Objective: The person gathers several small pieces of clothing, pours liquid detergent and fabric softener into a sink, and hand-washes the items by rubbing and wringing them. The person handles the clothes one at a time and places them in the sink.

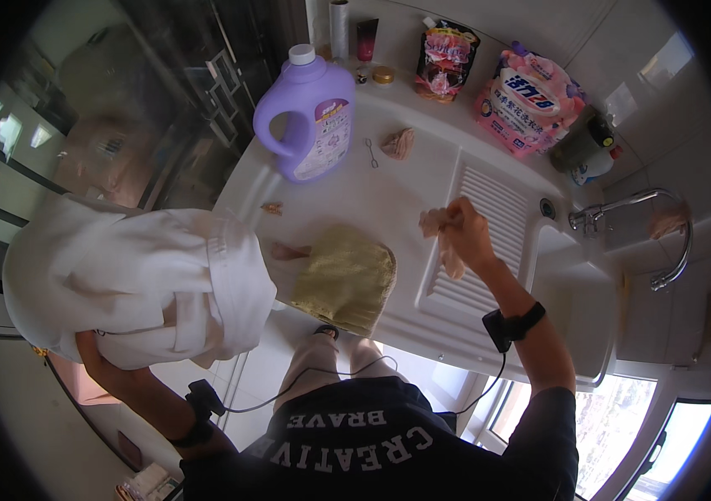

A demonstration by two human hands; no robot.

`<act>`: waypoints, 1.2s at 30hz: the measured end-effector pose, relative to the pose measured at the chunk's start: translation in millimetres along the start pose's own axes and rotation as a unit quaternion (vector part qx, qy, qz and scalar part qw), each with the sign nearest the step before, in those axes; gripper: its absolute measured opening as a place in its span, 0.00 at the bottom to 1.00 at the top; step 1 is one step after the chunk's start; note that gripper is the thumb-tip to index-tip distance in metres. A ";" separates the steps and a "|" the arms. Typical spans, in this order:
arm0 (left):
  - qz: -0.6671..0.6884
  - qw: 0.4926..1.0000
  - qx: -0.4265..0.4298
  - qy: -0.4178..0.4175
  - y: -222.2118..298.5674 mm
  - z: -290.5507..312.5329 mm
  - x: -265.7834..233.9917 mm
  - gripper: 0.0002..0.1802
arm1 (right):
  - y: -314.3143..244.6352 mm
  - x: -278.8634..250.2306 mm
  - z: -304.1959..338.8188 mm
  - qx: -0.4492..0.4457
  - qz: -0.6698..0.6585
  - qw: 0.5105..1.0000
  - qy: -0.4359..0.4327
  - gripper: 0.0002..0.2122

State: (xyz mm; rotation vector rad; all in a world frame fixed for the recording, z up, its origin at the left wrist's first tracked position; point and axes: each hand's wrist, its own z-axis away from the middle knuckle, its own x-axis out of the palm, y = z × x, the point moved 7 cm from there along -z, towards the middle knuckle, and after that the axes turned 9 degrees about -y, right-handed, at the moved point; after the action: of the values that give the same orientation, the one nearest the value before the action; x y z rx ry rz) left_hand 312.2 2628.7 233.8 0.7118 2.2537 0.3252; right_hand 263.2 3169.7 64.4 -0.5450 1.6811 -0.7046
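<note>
At a white laundry counter, a right hand grips a small beige cloth beside a bulky white bundle

Over the left border of a ribbed washboard (497,219), the person's right hand (467,232) pinches a thin beige cloth (453,262), fingers drawn together on its crumpled upper part while the rest hangs down. At far left, the left hand (89,349) is mostly hidden against a large white cloth (143,280); whether its fingers are spread or closed, I cannot tell. The white cloth bulges out past the counter's left side.

Between the two hands, a yellow-green cloth (344,280) lies at the counter's front edge, with a small pinkish piece (291,250) beside its left side. Farther back lie a crumpled beige piece (399,144) and, just left of it, a slim metal clip (372,154). A purple jug (307,117) with a white cap stands at the back left. Along the back ledge stand a dark floral pouch (447,63) and a larger pink pouch (529,104). At right, a curved chrome faucet (593,219) reaches out beside the sink basin (568,263).
</note>
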 end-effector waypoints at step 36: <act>0.033 0.991 -0.126 0.027 -107.7 101.6 -55.6 0.28 | 54.9 115.5 -181.6 0.038 0.294 0.954 -0.038 0.21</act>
State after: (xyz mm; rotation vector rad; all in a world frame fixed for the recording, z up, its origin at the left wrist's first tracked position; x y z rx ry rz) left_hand 374.7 2510.5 149.3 0.6497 2.1920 0.6556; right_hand 61.7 3159.0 -28.5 -0.0011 1.6200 -0.3043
